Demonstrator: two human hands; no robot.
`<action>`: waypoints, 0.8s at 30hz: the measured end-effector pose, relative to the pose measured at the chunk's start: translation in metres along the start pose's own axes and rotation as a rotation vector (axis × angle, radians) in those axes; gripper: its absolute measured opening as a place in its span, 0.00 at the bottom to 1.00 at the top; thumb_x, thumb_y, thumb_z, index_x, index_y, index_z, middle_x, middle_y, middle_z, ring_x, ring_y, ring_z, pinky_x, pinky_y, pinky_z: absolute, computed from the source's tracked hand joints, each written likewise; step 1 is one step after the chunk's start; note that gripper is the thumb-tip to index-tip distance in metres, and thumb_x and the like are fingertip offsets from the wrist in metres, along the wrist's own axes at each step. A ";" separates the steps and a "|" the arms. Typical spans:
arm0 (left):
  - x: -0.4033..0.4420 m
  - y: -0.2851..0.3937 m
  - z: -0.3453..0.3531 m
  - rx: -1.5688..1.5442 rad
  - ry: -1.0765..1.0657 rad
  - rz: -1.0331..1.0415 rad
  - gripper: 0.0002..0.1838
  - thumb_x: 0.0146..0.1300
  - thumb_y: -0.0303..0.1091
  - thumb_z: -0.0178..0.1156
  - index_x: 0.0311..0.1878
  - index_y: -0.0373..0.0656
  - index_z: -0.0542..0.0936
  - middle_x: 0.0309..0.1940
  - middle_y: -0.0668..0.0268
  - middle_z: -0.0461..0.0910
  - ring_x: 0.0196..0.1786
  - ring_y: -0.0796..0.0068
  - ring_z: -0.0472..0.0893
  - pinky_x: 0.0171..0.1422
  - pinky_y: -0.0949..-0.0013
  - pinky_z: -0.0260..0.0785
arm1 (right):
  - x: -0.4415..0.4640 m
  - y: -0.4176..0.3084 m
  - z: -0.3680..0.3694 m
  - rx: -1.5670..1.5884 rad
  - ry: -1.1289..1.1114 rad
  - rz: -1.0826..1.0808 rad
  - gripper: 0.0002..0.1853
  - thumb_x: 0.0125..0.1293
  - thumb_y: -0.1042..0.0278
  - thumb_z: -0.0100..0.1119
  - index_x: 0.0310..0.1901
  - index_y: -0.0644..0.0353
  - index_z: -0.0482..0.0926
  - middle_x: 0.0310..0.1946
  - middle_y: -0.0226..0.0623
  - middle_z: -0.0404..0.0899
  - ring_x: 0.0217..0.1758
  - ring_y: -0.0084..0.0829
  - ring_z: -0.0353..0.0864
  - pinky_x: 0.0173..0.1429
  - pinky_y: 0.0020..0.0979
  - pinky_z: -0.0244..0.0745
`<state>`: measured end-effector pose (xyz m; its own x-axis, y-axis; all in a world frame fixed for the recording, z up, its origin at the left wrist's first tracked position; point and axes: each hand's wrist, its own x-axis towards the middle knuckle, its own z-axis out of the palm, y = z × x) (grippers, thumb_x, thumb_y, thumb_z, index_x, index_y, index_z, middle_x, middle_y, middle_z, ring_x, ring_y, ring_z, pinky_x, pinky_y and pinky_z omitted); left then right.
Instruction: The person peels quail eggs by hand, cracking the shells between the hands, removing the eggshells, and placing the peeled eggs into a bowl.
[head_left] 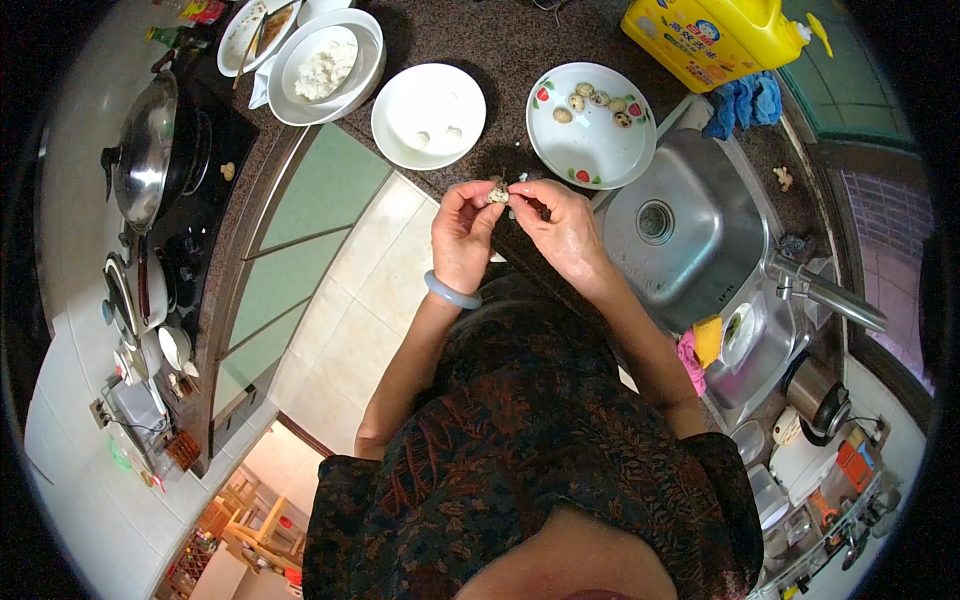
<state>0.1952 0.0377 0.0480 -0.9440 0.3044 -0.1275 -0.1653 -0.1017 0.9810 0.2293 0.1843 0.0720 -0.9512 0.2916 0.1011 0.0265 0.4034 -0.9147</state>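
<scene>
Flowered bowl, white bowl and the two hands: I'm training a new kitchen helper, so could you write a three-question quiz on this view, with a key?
1. Multiple choice. Where does the group of speckled eggs lie?
a) in the white bowl
b) in the flowered bowl
c) in the sink

2. True or false: the bracelet is worn on the left arm, not the right.

3. Fill in the missing word: the fingertips of the left hand and the right hand come together at a small ____.

Key: 1. b; 2. true; 3. egg.
</scene>
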 end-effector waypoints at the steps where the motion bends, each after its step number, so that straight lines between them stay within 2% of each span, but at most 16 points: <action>1: 0.000 0.000 0.000 -0.012 0.001 0.005 0.14 0.64 0.16 0.63 0.52 0.39 0.78 0.43 0.71 0.78 0.47 0.82 0.76 0.56 0.76 0.71 | 0.000 0.000 0.000 0.000 -0.005 -0.004 0.07 0.60 0.76 0.67 0.40 0.64 0.82 0.31 0.45 0.83 0.34 0.44 0.84 0.39 0.39 0.78; 9: 0.000 0.002 0.002 -0.009 0.009 0.017 0.15 0.64 0.16 0.63 0.52 0.39 0.77 0.41 0.72 0.76 0.46 0.82 0.75 0.55 0.76 0.70 | 0.000 0.000 0.002 -0.006 -0.013 -0.012 0.07 0.60 0.75 0.67 0.39 0.65 0.81 0.30 0.45 0.82 0.33 0.45 0.83 0.38 0.39 0.77; 15: 0.001 -0.002 0.001 0.051 -0.004 0.041 0.14 0.65 0.16 0.63 0.52 0.39 0.78 0.42 0.71 0.77 0.47 0.81 0.76 0.56 0.76 0.71 | 0.000 0.007 0.008 -0.107 0.088 -0.168 0.06 0.59 0.77 0.66 0.37 0.64 0.78 0.29 0.45 0.80 0.34 0.47 0.81 0.40 0.41 0.76; 21: 0.004 0.000 -0.007 0.045 -0.075 -0.045 0.13 0.70 0.20 0.59 0.55 0.37 0.77 0.44 0.67 0.81 0.46 0.78 0.80 0.56 0.73 0.74 | 0.000 0.012 0.009 -0.125 0.064 -0.183 0.07 0.57 0.79 0.65 0.36 0.64 0.77 0.29 0.44 0.79 0.34 0.47 0.80 0.41 0.42 0.76; 23: 0.006 0.004 -0.009 -0.151 -0.080 -0.250 0.12 0.73 0.23 0.55 0.57 0.36 0.77 0.45 0.65 0.82 0.47 0.75 0.82 0.56 0.71 0.76 | 0.000 0.018 0.010 -0.064 0.049 -0.095 0.06 0.58 0.79 0.64 0.37 0.64 0.77 0.30 0.45 0.79 0.34 0.48 0.80 0.41 0.42 0.76; 24: 0.006 0.007 -0.009 -0.151 -0.079 -0.250 0.12 0.73 0.23 0.55 0.57 0.36 0.77 0.45 0.65 0.82 0.47 0.75 0.82 0.56 0.71 0.76 | 0.000 0.019 0.010 -0.064 0.048 -0.095 0.06 0.58 0.79 0.64 0.37 0.64 0.77 0.30 0.45 0.79 0.34 0.48 0.80 0.41 0.42 0.76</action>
<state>0.1857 0.0305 0.0525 -0.8443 0.4100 -0.3451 -0.4363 -0.1519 0.8869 0.2265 0.1835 0.0510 -0.9344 0.2906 0.2059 -0.0415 0.4853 -0.8734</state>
